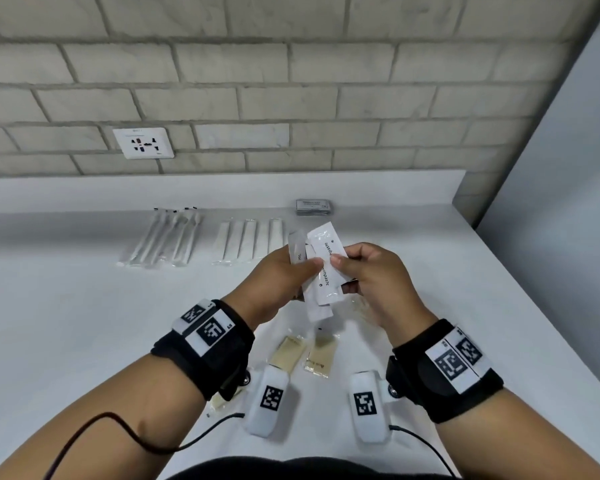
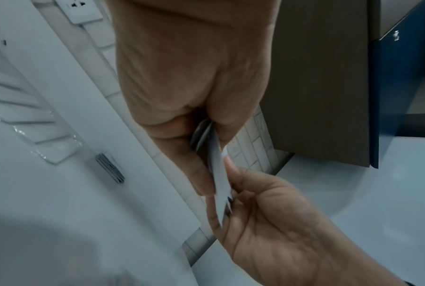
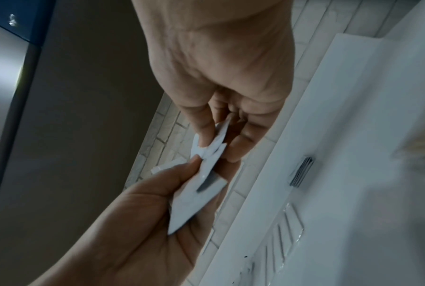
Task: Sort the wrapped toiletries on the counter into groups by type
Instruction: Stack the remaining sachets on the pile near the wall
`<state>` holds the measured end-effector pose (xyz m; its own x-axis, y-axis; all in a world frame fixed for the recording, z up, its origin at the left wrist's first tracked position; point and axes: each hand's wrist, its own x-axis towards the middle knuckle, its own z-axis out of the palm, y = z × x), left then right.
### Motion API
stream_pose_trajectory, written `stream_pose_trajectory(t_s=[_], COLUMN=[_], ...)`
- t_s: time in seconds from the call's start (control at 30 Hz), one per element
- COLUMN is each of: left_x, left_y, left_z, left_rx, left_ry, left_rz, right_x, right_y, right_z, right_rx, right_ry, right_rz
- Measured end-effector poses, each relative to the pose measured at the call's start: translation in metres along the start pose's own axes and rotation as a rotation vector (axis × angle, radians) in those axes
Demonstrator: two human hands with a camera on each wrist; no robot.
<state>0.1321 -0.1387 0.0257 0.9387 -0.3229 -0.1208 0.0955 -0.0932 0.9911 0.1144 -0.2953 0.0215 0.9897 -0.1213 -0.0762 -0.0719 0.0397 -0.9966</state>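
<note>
Head view, left hand (image 1: 274, 278) and right hand (image 1: 378, 282) both pinching toothpaste sachets (image 1: 326, 268) between them

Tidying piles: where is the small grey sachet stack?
In the head view, the grey sachet stack sits at the counter's back edge, right of the white strip packets.

Grey brick-tile wall (image 1: 291, 64), white socket (image 1: 143, 143), white counter (image 1: 66, 323).
</note>
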Motion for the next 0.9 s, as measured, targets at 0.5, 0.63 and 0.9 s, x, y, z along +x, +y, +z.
stream_pose_trajectory(t_s=[0.5, 0.63, 0.9], left_x=[0.021, 0.021, 0.019], left_y=[0.005, 0.0, -0.008], left_z=[0.004, -0.002, -0.004], left_rx=[0.09, -0.051, -0.166], left_ry=[-0.045, 0.017, 0.079], left_rz=[-0.016, -0.04, -0.009], right_x=[0.029, 0.036, 0.008], right_y=[-0.041, -0.055, -0.025], right_z=[-0.021, -0.04, -0.047], right_rx=[-0.529, -0.293, 0.367], right_ry=[-0.128, -0.017, -0.024], right_rz=[-0.277, -0.286, 0.074])
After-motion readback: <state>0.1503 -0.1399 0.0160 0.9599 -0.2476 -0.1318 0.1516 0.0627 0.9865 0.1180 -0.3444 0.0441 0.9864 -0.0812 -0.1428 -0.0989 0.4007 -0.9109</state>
